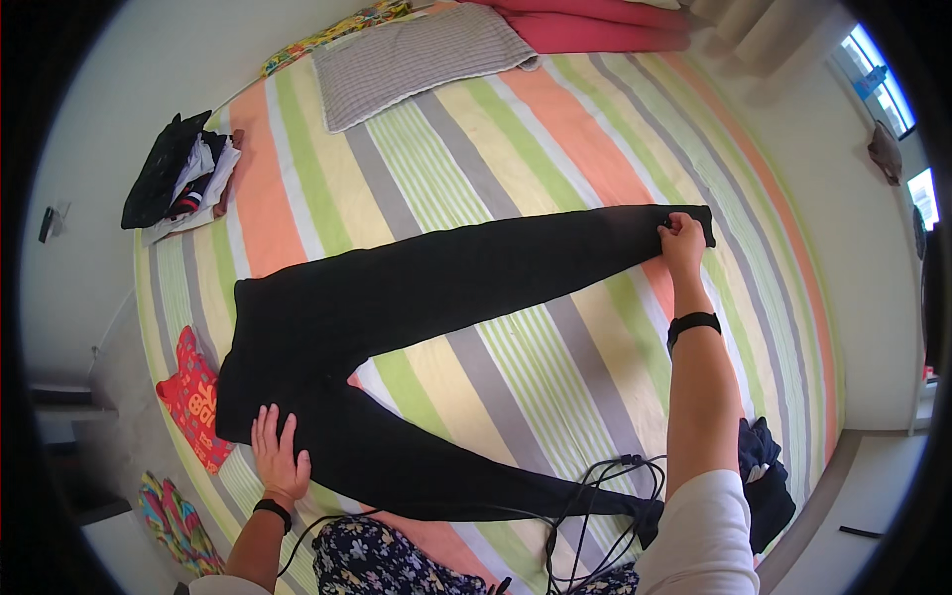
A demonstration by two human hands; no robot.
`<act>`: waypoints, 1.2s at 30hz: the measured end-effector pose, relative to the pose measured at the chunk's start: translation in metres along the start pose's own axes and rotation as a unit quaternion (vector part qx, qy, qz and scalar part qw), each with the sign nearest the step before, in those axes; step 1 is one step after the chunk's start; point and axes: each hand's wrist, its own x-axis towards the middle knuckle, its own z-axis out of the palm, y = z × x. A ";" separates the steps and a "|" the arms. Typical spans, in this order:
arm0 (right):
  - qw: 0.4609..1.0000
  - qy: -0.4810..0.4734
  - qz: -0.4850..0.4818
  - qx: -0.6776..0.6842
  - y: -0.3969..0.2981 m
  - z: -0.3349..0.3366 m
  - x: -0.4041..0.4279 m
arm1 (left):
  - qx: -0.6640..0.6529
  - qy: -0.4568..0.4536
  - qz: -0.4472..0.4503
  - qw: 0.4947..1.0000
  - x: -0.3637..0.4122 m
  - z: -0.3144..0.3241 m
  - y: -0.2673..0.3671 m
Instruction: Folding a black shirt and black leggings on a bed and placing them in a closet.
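Black trousers lie spread flat across a striped bedsheet, the waist at left and the two legs parting toward the right. My left hand rests palm down near the waist's lower corner, fingers apart. At the far leg's cuff, my right hand has its fingertips pinched on the cloth. A looped black cable crosses over the end of the nearer leg. Part of a red printed cloth shows beside the waistband, its edge against the trousers.
A stack of folded clothes sits at the bed's left edge. Dark bundled clothing lies at the right. A grey checked pillow or cloth is at the far side, near pink bedding. Floral fabric is closest to me.
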 end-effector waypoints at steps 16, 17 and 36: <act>0.977 0.004 0.154 0.144 0.031 -0.008 0.016 | -0.007 0.002 0.000 1.000 0.003 0.004 0.001; 0.901 -0.009 0.244 0.359 0.042 -0.009 0.021 | -0.005 0.007 0.007 1.000 0.003 0.005 0.000; 0.888 -0.214 -0.398 0.078 -0.267 0.026 -0.168 | -0.006 -0.002 -0.013 1.000 -0.003 -0.004 -0.001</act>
